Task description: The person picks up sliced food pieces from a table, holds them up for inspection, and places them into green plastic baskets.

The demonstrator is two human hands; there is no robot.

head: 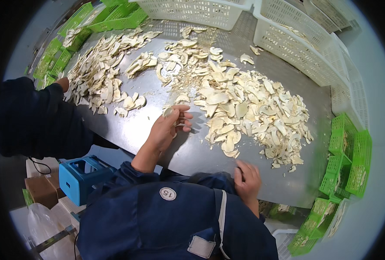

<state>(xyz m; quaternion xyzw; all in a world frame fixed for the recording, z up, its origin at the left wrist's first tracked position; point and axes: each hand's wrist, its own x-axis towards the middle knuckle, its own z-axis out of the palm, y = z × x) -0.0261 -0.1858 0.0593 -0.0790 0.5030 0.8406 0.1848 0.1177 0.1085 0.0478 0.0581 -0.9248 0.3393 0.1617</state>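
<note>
Dried mushroom slices lie in a large pile (254, 107) on the steel table (140, 133), in front of me and to the right. My left hand (169, 125), raised over the table left of that pile, holds a pale mushroom slice (168, 112) between thumb and fingers; other fingers are loosely curled. My right hand (248, 178) rests by the near table edge, below the pile, with its fingers curled and slightly blurred; whether it holds anything cannot be told. Crumbs and smaller slices (187, 76) are spread beyond my left hand.
Another mushroom pile (95, 71) lies at the left, beside a co-worker's hand (63, 84) and dark sleeve (43, 120). White perforated crates (192, 13) line the far edge. Green baskets (340, 139) stand at the right, more at far left. A blue stool (82, 178) stands below.
</note>
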